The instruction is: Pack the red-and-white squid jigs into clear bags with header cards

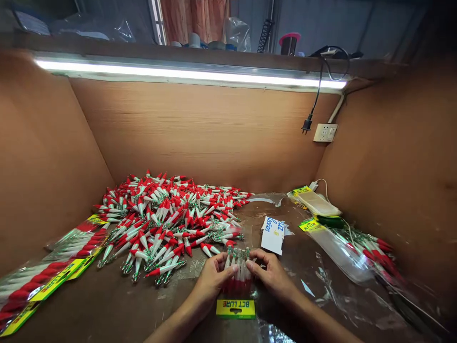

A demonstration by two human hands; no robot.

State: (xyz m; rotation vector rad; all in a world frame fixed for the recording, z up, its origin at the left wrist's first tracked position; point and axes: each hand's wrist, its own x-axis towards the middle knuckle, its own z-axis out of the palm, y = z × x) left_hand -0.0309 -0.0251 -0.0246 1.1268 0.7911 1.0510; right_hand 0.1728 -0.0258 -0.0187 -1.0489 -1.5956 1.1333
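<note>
In front of me lies a clear packet with a yellow-green "BCT LURE" header (224, 309), its header toward me. A row of several red and white fishing lures (238, 274) shows in it, green hooked ends pointing away. My left hand (213, 276) is closed on the left side of the packet, thumb on top. On the right side, my right hand (273, 272) grips it with thumb and fingers. The fingertips partly cover the outer lures. Beyond my left hand spreads a large pile of loose red and white lures (167, 214).
Filled lure packets (53, 281) lie stacked at the left. At the right are flat empty packets (317, 202), more packets (342, 247) beside lures, and a handwritten white card (272, 236). A black plug (307, 125) hangs near a wall socket (325, 133), under a lit tube (193, 75).
</note>
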